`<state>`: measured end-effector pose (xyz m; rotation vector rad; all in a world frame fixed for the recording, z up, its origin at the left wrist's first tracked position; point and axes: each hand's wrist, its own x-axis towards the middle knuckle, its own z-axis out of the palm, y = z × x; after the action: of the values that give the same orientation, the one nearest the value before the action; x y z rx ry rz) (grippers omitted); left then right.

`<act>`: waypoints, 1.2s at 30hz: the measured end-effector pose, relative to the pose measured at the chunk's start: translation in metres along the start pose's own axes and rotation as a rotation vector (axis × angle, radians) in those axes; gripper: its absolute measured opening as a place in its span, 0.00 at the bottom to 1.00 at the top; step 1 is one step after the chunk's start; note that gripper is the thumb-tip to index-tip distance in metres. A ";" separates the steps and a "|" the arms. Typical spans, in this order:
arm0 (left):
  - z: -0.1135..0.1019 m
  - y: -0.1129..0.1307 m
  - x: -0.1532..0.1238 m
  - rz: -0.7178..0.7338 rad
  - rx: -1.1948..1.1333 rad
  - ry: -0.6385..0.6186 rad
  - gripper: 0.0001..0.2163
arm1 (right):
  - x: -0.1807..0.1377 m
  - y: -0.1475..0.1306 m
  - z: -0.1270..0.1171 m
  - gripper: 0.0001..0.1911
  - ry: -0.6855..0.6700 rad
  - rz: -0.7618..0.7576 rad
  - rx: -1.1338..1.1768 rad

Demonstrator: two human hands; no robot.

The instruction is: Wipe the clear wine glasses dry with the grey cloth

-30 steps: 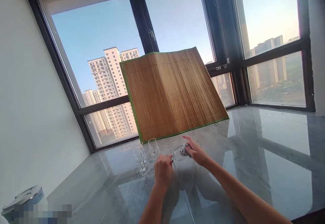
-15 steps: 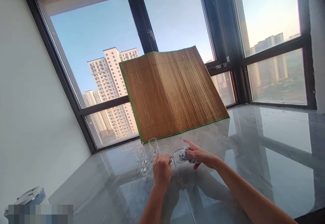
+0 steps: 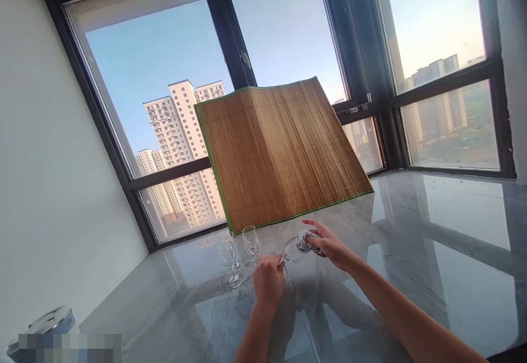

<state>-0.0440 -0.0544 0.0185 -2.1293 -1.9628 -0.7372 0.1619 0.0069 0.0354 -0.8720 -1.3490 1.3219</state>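
The right hand (image 3: 327, 243) has turned the cloth (image 3: 305, 239) upward on the glass (image 3: 290, 251).

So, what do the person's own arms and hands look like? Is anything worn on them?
Both arms are bare as far as the picture reaches: no sleeve shows on the left forearm or the right forearm. The left hand and the right hand wear no gloves. No watch or bracelet shows at either wrist; rings are too small to tell.
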 end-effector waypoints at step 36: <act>0.042 0.028 -0.007 -0.224 -0.849 0.000 0.25 | -0.007 0.024 0.035 0.31 -0.259 0.119 0.090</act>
<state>-0.0062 -0.0465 -0.0148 -2.2721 -2.1401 -1.8833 0.1266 -0.0055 0.0148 -0.7478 -1.4399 1.6198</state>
